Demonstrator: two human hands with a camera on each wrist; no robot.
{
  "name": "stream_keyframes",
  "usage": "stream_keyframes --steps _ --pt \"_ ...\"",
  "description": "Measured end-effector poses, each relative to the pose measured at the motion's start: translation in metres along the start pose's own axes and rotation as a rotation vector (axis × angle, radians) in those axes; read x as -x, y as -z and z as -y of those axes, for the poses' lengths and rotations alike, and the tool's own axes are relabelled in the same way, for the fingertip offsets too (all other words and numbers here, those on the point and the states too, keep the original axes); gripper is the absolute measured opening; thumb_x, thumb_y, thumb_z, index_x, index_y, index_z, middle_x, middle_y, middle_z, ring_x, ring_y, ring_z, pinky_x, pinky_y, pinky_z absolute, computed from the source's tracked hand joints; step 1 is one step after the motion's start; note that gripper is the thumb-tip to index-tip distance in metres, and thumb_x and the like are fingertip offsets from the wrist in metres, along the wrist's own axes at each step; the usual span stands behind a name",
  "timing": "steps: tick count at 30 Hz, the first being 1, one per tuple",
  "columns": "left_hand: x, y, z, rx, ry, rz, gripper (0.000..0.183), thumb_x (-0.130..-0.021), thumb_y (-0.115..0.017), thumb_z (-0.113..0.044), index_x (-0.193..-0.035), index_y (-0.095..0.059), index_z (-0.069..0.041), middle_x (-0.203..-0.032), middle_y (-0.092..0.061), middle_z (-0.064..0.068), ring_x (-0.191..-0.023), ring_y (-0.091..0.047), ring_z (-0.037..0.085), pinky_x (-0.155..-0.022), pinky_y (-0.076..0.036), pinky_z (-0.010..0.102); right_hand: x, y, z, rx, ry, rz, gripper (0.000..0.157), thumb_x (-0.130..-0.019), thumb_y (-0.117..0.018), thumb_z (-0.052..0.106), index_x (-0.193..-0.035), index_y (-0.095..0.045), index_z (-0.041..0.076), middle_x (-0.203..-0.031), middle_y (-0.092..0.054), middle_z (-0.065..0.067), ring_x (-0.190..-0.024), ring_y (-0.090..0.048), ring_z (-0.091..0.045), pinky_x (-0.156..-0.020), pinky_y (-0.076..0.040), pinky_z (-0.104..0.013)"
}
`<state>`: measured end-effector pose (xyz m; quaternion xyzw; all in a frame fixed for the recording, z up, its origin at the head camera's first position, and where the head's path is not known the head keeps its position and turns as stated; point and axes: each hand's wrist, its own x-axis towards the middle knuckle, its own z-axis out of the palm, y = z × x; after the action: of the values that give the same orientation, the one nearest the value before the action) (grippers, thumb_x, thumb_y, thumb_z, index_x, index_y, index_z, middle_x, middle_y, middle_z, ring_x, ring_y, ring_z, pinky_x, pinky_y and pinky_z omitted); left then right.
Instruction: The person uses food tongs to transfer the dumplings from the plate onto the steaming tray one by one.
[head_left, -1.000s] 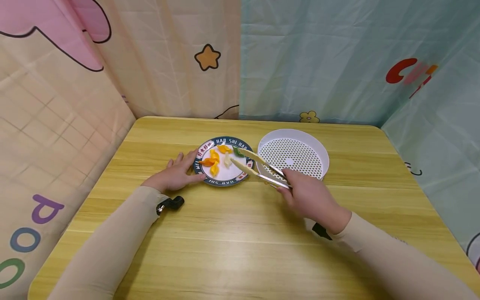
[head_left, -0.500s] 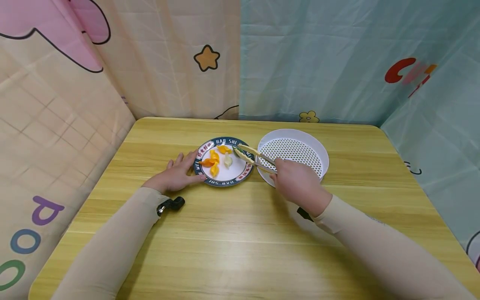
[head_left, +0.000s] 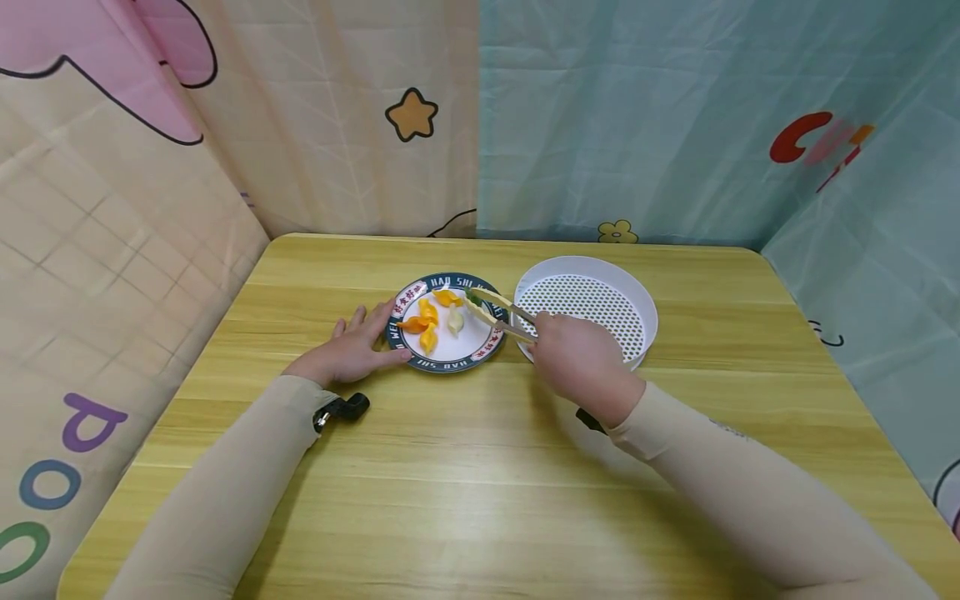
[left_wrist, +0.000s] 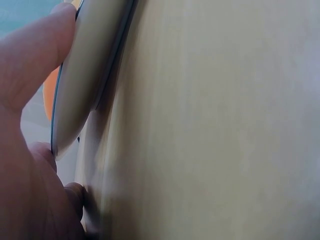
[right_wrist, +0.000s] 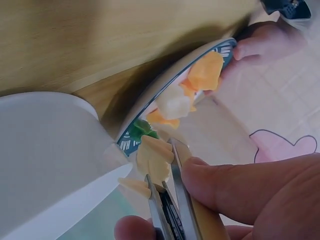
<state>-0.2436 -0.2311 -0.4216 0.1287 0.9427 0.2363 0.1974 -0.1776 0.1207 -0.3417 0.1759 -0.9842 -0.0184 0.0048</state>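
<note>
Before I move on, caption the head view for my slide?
Left hand touching a plate, right hand holding tongs at its green piece, white strainer alongside.

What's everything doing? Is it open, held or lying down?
Plate: right side up
White basket: upright, open-topped
Tongs: held, tips apart
Green piece: by the tong tips; pinched or not, can't tell
White piece: lying on the plate
Yellow and orange pieces: lying on the plate
Left hand: fingers spread, at the plate's rim
Right hand: gripping the tongs

A yellowish wood-grained table (head_left: 450,467) with rounded far corners carries a round plate (head_left: 450,365) (dark-rimmed, with white lettering) and, just beside it, a white perforated tray (head_left: 641,304)
</note>
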Motion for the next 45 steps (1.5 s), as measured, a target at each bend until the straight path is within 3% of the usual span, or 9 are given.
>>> stream_keyframes --steps 13,27,34,41,45 --pt "-0.001 0.000 0.001 0.008 -0.003 0.002 0.117 -0.090 -0.055 -0.084 -0.171 0.007 -0.026 -0.179 0.005 0.010 -0.162 0.015 0.048 -0.126 0.014 0.070 -0.002 0.000 0.006 0.037 -0.004 -0.004 0.029 -0.105 -0.064 0.032 -0.099 -0.065 0.004 -0.070 -0.059 -0.006 -0.056 -0.058 -0.021 -0.046 -0.054 -0.039" --pt "0.000 -0.001 0.000 0.005 -0.004 0.001 0.117 -0.091 -0.054 -0.083 -0.171 0.007 -0.024 -0.179 0.004 0.012 -0.162 0.015 0.047 -0.126 0.014 0.070 0.002 -0.004 0.006 0.101 0.019 -0.094 0.027 -0.104 -0.067 0.030 -0.095 -0.063 0.006 -0.063 -0.055 -0.004 -0.050 -0.054 -0.020 -0.041 -0.051 -0.040" --pt "0.000 -0.001 0.000 0.006 -0.003 0.001 0.116 -0.091 -0.054 -0.083 -0.170 0.008 -0.026 -0.179 0.004 0.013 -0.162 0.015 0.048 -0.126 0.014 0.070 0.003 -0.002 0.004 0.113 0.026 -0.053 0.026 -0.105 -0.065 0.032 -0.103 -0.065 0.006 -0.067 -0.058 -0.005 -0.052 -0.055 -0.019 -0.043 -0.052 -0.038" --pt "-0.001 -0.002 0.003 -0.004 -0.004 -0.002 0.116 -0.090 -0.053 -0.085 -0.170 0.008 -0.027 -0.179 0.003 0.013 -0.162 0.014 0.048 -0.126 0.013 0.070 0.010 0.006 -0.001 0.027 0.000 -0.095 0.027 -0.104 -0.067 0.031 -0.104 -0.064 0.005 -0.066 -0.057 -0.005 -0.054 -0.058 -0.022 -0.044 -0.051 -0.043" --pt "-0.002 -0.001 0.004 -0.005 -0.005 0.000 0.117 -0.089 -0.052 -0.086 -0.170 0.008 -0.027 -0.179 0.004 0.013 -0.162 0.015 0.047 -0.126 0.013 0.070 0.020 0.018 -0.020 -0.044 -0.055 -0.102 0.024 -0.104 -0.066 0.027 -0.105 -0.063 0.004 -0.068 -0.060 -0.006 -0.060 -0.061 -0.025 -0.046 -0.049 -0.044"
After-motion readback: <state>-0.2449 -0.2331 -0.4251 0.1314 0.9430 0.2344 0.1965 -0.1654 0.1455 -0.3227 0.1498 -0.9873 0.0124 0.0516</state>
